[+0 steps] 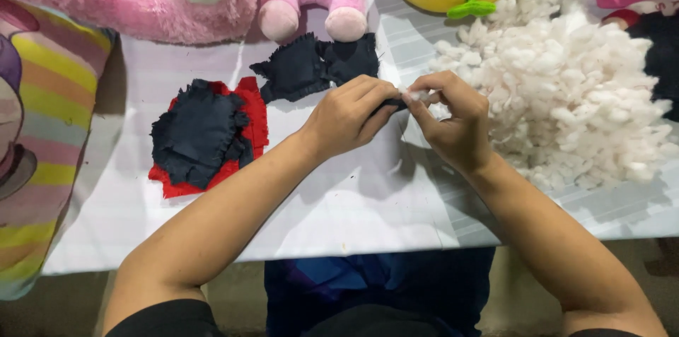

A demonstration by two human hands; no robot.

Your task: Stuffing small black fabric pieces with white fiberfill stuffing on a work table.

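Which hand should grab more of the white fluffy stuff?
Probably the right hand: it sits right beside the white stuffing pile and already pinches a tuft. The left hand is farther away and grips the small dark fabric piece.

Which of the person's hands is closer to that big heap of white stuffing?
Right. The right hand sits at the edge of the white stuffing heap, pinching a tuft. The left hand is farther away, on the right hand's other side, holding a dark fabric piece.
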